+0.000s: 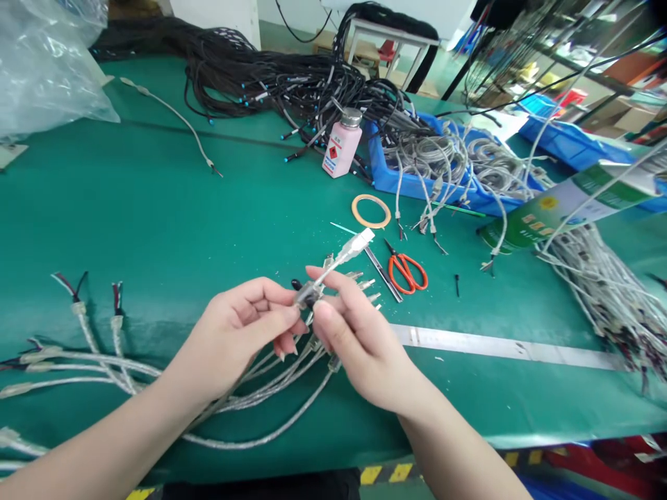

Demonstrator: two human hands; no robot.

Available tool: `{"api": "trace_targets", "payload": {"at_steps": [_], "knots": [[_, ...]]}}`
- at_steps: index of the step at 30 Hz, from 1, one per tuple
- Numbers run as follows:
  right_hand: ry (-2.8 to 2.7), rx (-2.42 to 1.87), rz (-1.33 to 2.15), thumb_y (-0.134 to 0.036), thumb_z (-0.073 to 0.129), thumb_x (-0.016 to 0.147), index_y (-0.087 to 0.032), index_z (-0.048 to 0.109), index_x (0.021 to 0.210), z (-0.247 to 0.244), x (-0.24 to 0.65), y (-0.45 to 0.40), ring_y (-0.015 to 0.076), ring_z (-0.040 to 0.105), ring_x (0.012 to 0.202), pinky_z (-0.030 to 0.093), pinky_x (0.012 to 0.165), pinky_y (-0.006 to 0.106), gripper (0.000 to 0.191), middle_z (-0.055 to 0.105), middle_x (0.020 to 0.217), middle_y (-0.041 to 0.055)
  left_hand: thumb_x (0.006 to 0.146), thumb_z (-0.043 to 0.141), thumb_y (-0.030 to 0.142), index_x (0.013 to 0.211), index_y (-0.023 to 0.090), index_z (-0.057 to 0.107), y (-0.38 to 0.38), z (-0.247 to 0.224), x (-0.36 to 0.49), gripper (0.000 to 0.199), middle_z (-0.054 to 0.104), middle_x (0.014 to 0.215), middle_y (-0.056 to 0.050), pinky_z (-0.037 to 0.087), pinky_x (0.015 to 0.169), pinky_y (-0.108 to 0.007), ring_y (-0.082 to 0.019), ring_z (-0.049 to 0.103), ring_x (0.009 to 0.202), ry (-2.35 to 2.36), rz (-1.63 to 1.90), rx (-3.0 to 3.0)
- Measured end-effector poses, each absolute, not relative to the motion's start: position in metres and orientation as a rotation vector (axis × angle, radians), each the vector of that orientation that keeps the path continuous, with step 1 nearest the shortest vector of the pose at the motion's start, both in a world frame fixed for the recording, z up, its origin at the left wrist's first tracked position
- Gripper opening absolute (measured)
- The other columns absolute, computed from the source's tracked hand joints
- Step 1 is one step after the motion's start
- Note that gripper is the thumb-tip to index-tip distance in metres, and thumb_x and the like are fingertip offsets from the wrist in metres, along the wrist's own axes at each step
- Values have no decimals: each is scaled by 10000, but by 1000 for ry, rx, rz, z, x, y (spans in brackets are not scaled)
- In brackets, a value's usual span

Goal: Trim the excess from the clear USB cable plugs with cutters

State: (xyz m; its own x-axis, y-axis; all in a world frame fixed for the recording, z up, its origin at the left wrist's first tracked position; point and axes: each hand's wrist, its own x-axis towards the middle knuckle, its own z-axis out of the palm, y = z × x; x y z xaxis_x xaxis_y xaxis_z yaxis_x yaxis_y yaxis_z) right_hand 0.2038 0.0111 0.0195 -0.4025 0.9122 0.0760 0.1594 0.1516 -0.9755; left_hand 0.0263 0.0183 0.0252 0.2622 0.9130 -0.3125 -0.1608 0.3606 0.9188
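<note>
Both my hands meet above the front middle of the green table. My left hand (250, 323) pinches a USB cable (341, 258) by a clear, thicker section with a dark part in it. From the other side, my right hand (359, 333) closes on the same section. The cable's white-capped USB plug points up and away to the right. Beneath my hands lies a bunch of similar silver-grey cables (255, 399); several metal plugs show just past my right fingers. Their stripped ends, with red, white and black wires (117, 298), fan out at left.
Orange-handled scissors (406, 272), a knife (384, 274), a tape roll (371, 211) and a steel ruler (469, 342) lie to the right. Behind stand a pink bottle (341, 146), a blue tray (385, 179) of coiled cables and piled black cables (234, 62). A green can (552, 208) lies tilted.
</note>
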Motion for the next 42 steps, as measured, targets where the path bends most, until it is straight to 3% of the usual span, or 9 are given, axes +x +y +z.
{"api": "trace_targets", "payload": {"at_steps": [3, 5, 8, 14, 21, 26, 32, 37, 42], "knots": [[-1791, -998, 1255, -305, 402, 1015, -213, 420, 1291, 17, 199, 10, 151, 603, 832, 431, 942, 355, 291, 570, 766, -20, 847, 665, 214, 838, 196, 658, 14, 24, 25, 21, 654, 624, 40, 496, 548, -185, -102, 610, 566, 1151, 852, 1095], [-1812, -1013, 1204, -283, 409, 1007, -214, 444, 1223, 16, 197, 9, 172, 611, 908, 456, 902, 337, 229, 610, 849, 17, 859, 651, 228, 874, 199, 656, 11, 24, 24, 33, 644, 636, 36, 493, 557, -199, -113, 605, 578, 1204, 833, 1209], [-1840, -1040, 1116, -268, 400, 1006, -210, 459, 1154, 17, 197, 8, 156, 603, 796, 471, 723, 280, 170, 625, 893, 34, 864, 644, 244, 853, 196, 653, 9, 26, 24, 51, 642, 644, 26, 487, 557, -210, -120, 591, 578, 1204, 826, 1285], [-1787, -1197, 918, -334, 341, 1034, -207, 520, 877, 14, 203, 15, 107, 403, 556, 325, 537, 258, 270, 459, 643, -35, 903, 616, 256, 789, 181, 664, 13, 27, 25, 144, 679, 627, 23, 483, 515, -179, -86, 589, 507, 1000, 716, 1041], [-1535, -1136, 1275, -415, 338, 1035, -199, 573, 1144, 14, 207, 21, 96, 423, 542, 362, 542, 248, 338, 440, 617, -59, 906, 617, 242, 1085, 171, 611, 15, 22, 25, 193, 746, 703, -20, 551, 567, -229, -147, 693, 594, 887, 767, 883], [-1785, -999, 1363, -338, 379, 1024, -181, 408, 1324, 19, 205, 17, 119, 548, 652, 439, 663, 271, 340, 556, 710, -38, 897, 628, 241, 945, 166, 610, 14, 22, 24, 91, 730, 648, -6, 535, 550, -224, -139, 671, 567, 1019, 801, 967], [-1730, -1126, 1175, -367, 364, 1024, -201, 572, 931, 13, 204, 23, 108, 429, 570, 352, 558, 264, 283, 474, 659, -30, 918, 602, 266, 845, 168, 651, 16, 25, 24, 131, 684, 602, 13, 500, 512, -197, -104, 616, 501, 949, 718, 967], [-1175, -928, 1663, -458, 527, 954, -197, 627, 990, 10, 204, 30, 60, 246, 452, 211, 423, 221, 283, 334, 577, -83, 898, 646, 291, 769, 141, 702, 19, 26, 21, 205, 656, 569, 6, 456, 472, -146, -66, 568, 459, 792, 627, 775], [-1062, -970, 1584, -425, 637, 897, -191, 616, 838, 14, 202, 27, 48, 289, 419, 224, 398, 198, 242, 373, 490, -94, 907, 636, 301, 722, 122, 730, 18, 25, 21, 274, 679, 608, -26, 480, 492, -148, -73, 595, 491, 749, 538, 728]]}}
